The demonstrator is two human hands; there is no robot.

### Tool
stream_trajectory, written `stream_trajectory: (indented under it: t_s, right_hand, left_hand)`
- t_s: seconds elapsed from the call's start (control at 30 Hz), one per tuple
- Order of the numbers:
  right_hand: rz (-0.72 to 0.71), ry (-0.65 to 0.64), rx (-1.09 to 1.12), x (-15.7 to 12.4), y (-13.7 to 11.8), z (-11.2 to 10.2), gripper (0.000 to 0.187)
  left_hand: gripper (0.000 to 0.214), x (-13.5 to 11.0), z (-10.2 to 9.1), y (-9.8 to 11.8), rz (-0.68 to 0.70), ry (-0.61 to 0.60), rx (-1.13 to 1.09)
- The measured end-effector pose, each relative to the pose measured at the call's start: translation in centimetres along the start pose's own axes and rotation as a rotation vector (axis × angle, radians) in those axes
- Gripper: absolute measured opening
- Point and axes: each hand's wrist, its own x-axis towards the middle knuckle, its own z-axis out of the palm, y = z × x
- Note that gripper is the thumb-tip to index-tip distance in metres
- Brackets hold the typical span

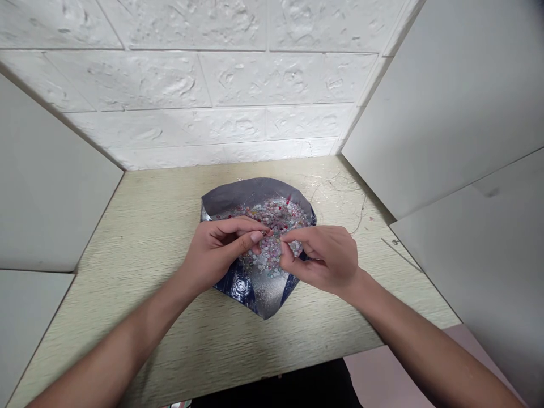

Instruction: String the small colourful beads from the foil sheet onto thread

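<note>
An opened silver foil bag [255,195] lies flat in the middle of the wooden table [148,226], holding a heap of several small coloured beads [272,218]. Both hands hover just above the beads, fingertips almost meeting. My left hand [219,249] pinches thumb against forefinger, pointing right. My right hand [321,255] is also closed in a pinch, pointing left toward it. What the fingertips hold is too small to name; it may be a bead or a thin thread.
Thin loose threads [340,190] lie tangled on the table at the back right. A thin needle-like pin [399,253] rests near the right edge. White panels stand at left and right, with a white brick-pattern wall [212,85] behind.
</note>
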Motion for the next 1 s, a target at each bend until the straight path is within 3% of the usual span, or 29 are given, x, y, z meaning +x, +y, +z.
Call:
stream_trajectory:
  t_s: [1.0]
  right_hand:
    - [0.002,-0.038,-0.034,-0.07,0.12,0.09,0.006]
  left_hand:
    - [0.01,0.01,-0.03,-0.1,0.002,-0.015,0.021]
